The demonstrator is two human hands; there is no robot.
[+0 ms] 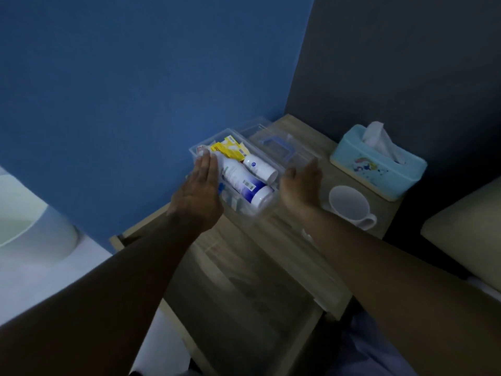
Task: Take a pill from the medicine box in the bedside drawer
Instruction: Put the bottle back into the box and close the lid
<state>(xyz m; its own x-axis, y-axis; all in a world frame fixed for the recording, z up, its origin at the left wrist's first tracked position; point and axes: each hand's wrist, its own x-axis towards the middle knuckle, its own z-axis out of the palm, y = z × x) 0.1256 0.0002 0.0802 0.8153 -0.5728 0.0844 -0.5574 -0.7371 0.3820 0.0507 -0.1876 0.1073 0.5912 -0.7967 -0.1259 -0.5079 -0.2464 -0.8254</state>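
A clear plastic medicine box (217,133) stands on the wooden bedside table (287,234). Its lid (273,139), which has a blue handle, is folded open to the right. Inside lie a large white bottle with a blue label (244,184), a smaller white bottle (260,167) and yellow packets (230,147). My left hand (199,191) lies flat against the box's left wall, fingers straight. My right hand (301,185) is against the right side by the lid's near edge. The box sits between both palms. Below, the drawer (244,294) stands pulled out; its contents are too dark to see.
A white mug (349,204) stands just right of my right hand. Behind it is a light blue tissue box (379,164). A pale cushion or mattress edge (466,232) lies at the right. A blue wall is at the left, and a white rounded object (27,218) sits at the far left.
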